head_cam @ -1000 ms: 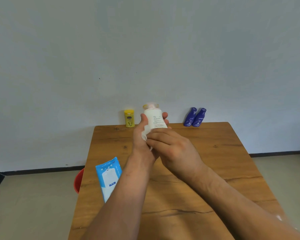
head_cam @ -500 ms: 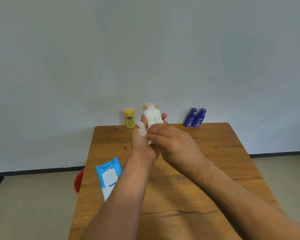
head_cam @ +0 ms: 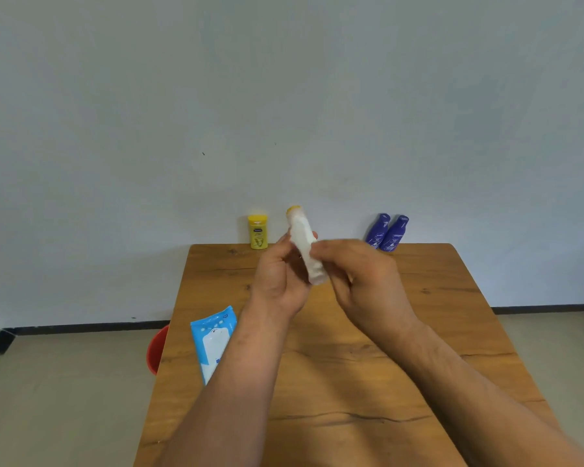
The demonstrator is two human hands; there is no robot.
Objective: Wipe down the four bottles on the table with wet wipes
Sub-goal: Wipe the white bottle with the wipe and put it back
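White bottle, yellow cap, tilted, centre frame above table. Left hand fingers curl round its middle, right hand fingers wrap its lower end. Label blurred, unreadable. Far edge: yellow bottle, blue bottle touching second blue bottle. Wipes pack lower left.

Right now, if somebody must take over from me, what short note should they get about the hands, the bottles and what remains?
Left hand: grips the white bottle, lifted above the table.
Right hand: grips its lower end; blur hides any wipe.
Yellow bottle and two blue bottles stand at the far edge; the wipes pack lies near the left edge.
Done: cannot tell.
Left: finish the white bottle, then probably the other three.
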